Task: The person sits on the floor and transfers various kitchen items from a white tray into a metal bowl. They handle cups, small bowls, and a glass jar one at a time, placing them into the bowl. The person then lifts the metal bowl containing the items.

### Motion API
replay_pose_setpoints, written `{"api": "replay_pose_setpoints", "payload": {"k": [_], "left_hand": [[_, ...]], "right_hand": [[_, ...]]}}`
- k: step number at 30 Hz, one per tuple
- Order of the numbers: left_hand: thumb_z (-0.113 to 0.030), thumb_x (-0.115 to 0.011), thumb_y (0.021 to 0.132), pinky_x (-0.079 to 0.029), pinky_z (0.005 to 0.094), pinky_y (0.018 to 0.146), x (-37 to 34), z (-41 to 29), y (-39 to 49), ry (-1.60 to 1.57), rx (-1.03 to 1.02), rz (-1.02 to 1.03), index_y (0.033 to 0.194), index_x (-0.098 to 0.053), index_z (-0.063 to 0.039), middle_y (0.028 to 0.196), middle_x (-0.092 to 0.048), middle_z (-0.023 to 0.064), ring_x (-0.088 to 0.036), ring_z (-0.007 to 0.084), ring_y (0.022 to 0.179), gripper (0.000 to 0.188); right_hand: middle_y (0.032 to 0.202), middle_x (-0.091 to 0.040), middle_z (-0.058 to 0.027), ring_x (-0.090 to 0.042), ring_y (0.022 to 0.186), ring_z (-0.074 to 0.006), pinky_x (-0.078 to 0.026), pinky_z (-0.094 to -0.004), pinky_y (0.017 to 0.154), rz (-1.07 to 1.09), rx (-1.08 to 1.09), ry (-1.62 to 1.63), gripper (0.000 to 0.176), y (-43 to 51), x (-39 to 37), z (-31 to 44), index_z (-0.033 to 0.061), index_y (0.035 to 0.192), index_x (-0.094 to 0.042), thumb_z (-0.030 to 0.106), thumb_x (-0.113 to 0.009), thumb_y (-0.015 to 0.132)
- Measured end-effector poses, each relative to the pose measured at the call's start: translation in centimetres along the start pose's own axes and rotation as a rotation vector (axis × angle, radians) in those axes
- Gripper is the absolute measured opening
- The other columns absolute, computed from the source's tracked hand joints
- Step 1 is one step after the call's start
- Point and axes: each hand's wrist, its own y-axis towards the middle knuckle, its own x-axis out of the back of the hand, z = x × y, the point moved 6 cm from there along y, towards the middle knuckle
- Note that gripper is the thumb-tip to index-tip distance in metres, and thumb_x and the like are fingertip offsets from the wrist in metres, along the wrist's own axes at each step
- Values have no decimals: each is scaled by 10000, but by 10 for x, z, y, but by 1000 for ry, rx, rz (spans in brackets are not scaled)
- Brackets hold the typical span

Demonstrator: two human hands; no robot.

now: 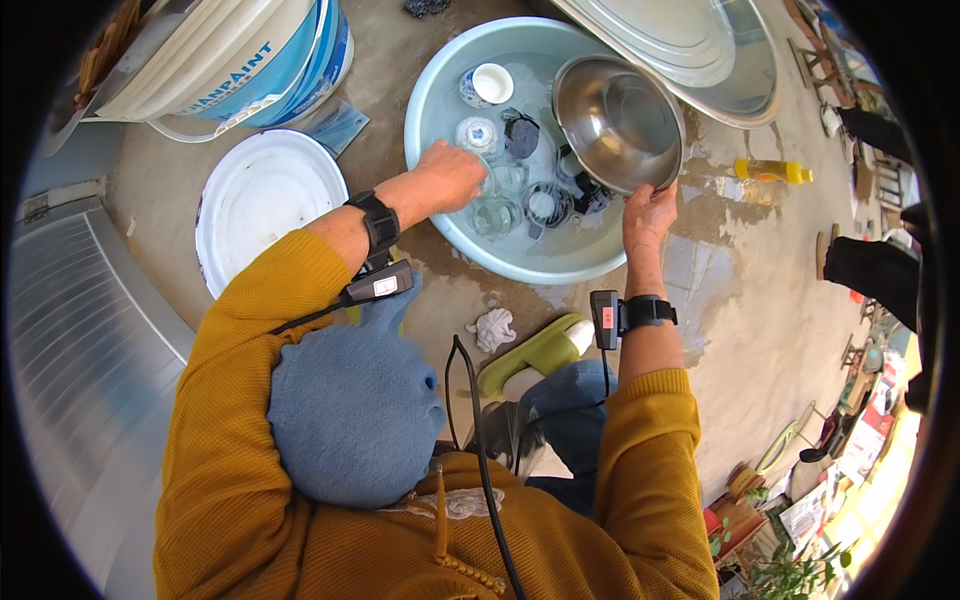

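Note:
A round light-blue plastic basin [517, 274] holding water stands before me. My right hand [651, 217] grips the near rim of a stainless-steel bowl [611, 120], which is tilted over the basin's right side. At the basin's left side, my left hand [452, 178] has its fingers curled beside clear glassware; whether it grips a glass is hidden. Close to it are a clear glass [495, 216], a white cup with blue decoration [487, 85], a white-and-blue porcelain piece [478, 136], and a dark faceted piece [520, 137]. A dark-patterned glass [547, 205] sits nearer the right hand.
A white enamel basin [262, 202] and a paint bucket [262, 67] stand left. A large metal basin [761, 90] adjoins at upper right; a yellow bottle [772, 171] lies on wet concrete. A crumpled white cloth [493, 330] and black cable [480, 442] are near my feet.

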Motion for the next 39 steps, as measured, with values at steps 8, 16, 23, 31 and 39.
{"api": "replay_pose_setpoints", "payload": {"k": [8, 16, 23, 31, 39], "left_hand": [[-166, -550, 812, -433, 409, 795, 14, 11, -9, -433, -34, -379, 1076, -556, -76, 1034, -529, 107, -527, 315, 952, 278], [-103, -598, 760, -404, 394, 878, 50, -2, -17, -291, -233, -535, 1136, -521, -72, 1131, -483, 126, -479, 310, 1047, 386], [-95, -612, 762, -325, 384, 993, 99, 6, -12, -151, -197, -162, 1199, -484, -96, 1281, -421, 146, -392, 316, 1183, 455], [-73, -576, 757, -189, 417, 1070, 40, -69, 45, 40, -308, -196, 1164, -497, -92, 1168, -493, 131, -377, 272, 1212, 415], [-69, -523, 765, -200, 397, 1059, -3, -71, 96, -10, -55, -353, 1077, -540, -110, 1095, -532, 60, -405, 224, 1175, 316]], "right_hand": [[945, -577, -209, -605, 694, -329, -496, -363, 619, -5, -44, 91, 499, -10, -13, 1, -14, 1250, -332, 29, -410, 759], [793, -588, -188, -595, 486, -257, -473, -281, 341, 280, -594, 448, 252, -17, -36, -18, -96, 992, -451, 26, -427, 773], [721, -583, -149, -547, 414, -208, -394, -247, 290, 371, -793, 536, 235, -21, -51, -40, -44, 1013, -447, 48, -462, 798], [603, -521, -101, -466, 366, -169, -320, -262, 289, 194, -691, 547, 100, -19, -45, -35, -1, 856, -435, 34, -485, 776], [759, -574, -80, -480, 413, -141, -351, -244, 313, 87, -573, 549, 258, -21, -37, -28, -3, 1023, -490, 51, -460, 772]]}}
